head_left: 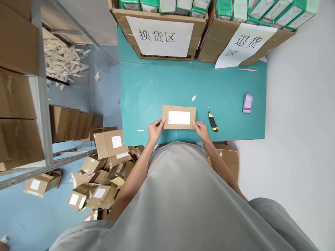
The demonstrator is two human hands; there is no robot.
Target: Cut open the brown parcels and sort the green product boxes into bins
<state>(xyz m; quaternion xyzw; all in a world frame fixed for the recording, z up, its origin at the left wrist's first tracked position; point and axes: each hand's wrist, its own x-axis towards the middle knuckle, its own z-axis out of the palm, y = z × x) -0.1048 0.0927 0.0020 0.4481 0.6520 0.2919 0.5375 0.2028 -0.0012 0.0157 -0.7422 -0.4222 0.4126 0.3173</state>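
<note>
Between my hands is a small brown cardboard box with a white label on its upper face. My left hand grips its left edge near the lower corner, thumb on top. At the opposite edge, my right hand pinches the lower right corner in the same way. The box is over the near part of the green table; whether it rests on the surface I cannot tell. Just right of my right hand lies a black and yellow utility knife.
Two open cartons with paper signs stand at the table's far side, filled with green and white boxes. A small pinkish packet lies at the right. Opened cardboard boxes are heaped on the floor left, beside a metal shelf.
</note>
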